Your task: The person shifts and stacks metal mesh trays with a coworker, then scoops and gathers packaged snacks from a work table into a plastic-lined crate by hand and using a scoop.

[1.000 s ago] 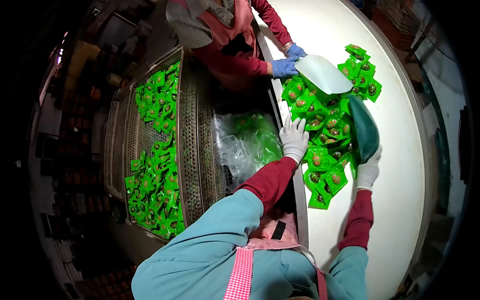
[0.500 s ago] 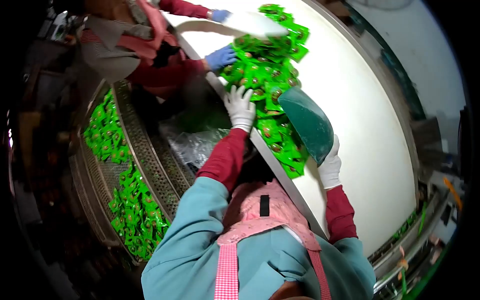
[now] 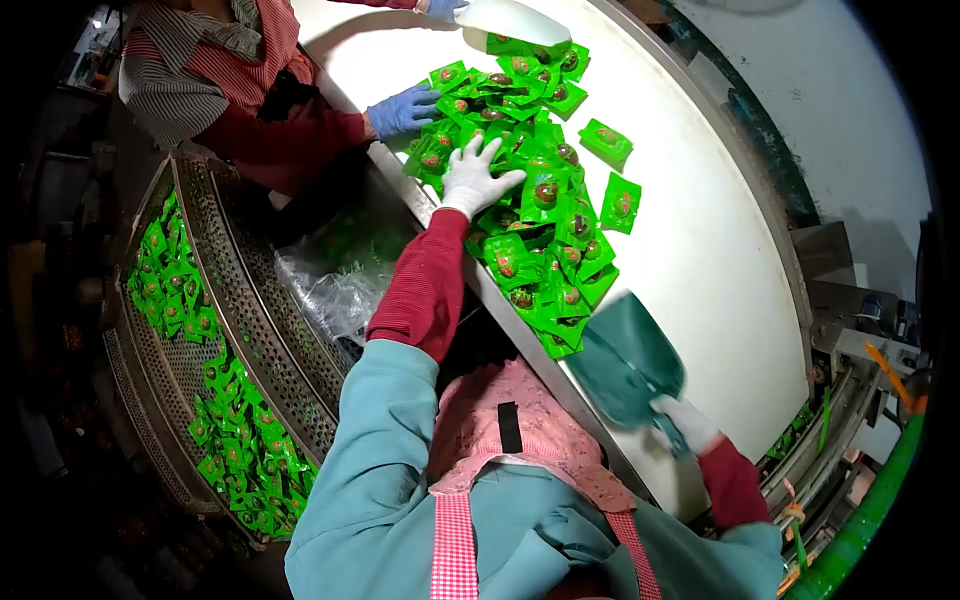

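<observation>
A pile of small bright green packets (image 3: 545, 192) lies along the near edge of the white table (image 3: 715, 270). My left hand (image 3: 480, 178), in a white glove, rests on the pile with its fingers spread. In my white-gloved right hand (image 3: 686, 422) is the handle of a dark green scoop (image 3: 628, 362). The scoop lies low over the table, its front edge by the lower end of the pile. Two single packets sit apart, to the right of the pile.
Across the pile, a co-worker's blue-gloved hand (image 3: 405, 110) touches the packets, and their other hand holds a white scoop (image 3: 515, 20). Perforated metal trays (image 3: 265, 345) with more green packets stand at left. A clear plastic bag (image 3: 335, 292) hangs below the table edge.
My right hand has drawn the green scoop down and toward me, away from the pile's right side. My left hand stays on the packets. The co-worker's white scoop has moved up and left.
</observation>
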A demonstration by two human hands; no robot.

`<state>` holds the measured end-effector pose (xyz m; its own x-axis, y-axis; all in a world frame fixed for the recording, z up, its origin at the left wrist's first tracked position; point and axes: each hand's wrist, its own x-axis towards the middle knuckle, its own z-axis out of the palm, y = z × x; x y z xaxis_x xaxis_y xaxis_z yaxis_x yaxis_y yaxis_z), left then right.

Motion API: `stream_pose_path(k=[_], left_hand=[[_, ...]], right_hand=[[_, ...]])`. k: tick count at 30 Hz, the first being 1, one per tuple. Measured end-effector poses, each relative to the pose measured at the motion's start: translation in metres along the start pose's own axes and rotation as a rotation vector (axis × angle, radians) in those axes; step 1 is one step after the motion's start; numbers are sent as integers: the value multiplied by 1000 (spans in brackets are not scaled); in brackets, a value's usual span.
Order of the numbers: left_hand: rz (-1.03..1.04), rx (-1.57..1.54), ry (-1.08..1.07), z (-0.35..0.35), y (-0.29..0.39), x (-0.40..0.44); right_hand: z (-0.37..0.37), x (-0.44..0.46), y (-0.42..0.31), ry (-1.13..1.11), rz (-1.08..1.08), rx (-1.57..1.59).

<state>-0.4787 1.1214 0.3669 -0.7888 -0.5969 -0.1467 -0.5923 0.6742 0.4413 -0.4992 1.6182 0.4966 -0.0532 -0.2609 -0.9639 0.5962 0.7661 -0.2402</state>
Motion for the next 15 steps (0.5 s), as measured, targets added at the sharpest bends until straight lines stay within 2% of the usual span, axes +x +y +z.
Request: stream_pose_path(k=[2, 3, 4, 5, 6, 7, 9, 11, 13, 15], left_hand=[[16, -24, 9, 9, 2, -2], [30, -35, 11, 11, 6, -8], [39, -10, 36, 16, 8, -12], [20, -41, 37, 16, 11, -15], [-10, -46, 29, 17, 11, -12], [-40, -57, 12, 21, 11, -10], [-69, -44, -25, 17, 19, -9], [-35, -76, -22, 24, 23, -10], [11, -74, -40, 24, 31, -15], [92, -207, 6, 35, 33, -28]], right_hand=[[38, 54, -51, -180, -175, -198], [68, 75, -76, -134, -213, -73], [84, 99, -103, -202, -218, 7], [106, 139, -106, -62, -245, 277], [124, 155, -120, -45, -95, 500], [133, 166, -121, -79, -146, 523], [137, 172, -121, -28, -113, 582], [127, 172, -118, -83, -139, 497], [123, 167, -111, -57, -261, 459], [126, 156, -100, -28, -326, 431]])
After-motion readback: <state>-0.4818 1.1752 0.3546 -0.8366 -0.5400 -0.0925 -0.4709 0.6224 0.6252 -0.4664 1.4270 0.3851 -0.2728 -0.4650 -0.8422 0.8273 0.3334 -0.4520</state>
